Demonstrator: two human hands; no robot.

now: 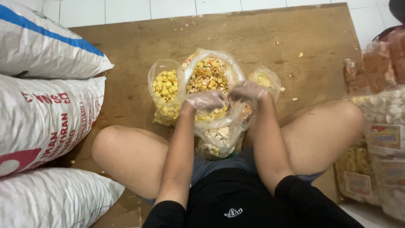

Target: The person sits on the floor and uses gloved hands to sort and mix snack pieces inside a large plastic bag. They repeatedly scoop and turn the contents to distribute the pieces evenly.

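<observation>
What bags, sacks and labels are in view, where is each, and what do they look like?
Woven sacks: stacked left, white, red and blue print.
Clear bags: centre board, yellow and mixed pieces.
Snack packs: right, clear, with rectangular labels.
Held bag: between left hand and right hand.

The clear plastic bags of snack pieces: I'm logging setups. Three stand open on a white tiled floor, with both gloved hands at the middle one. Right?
Not quite. In the head view the clear plastic bags stand on a brown wooden board, not white tile. The left hand and right hand, in thin clear gloves, are at the middle bag.
</observation>
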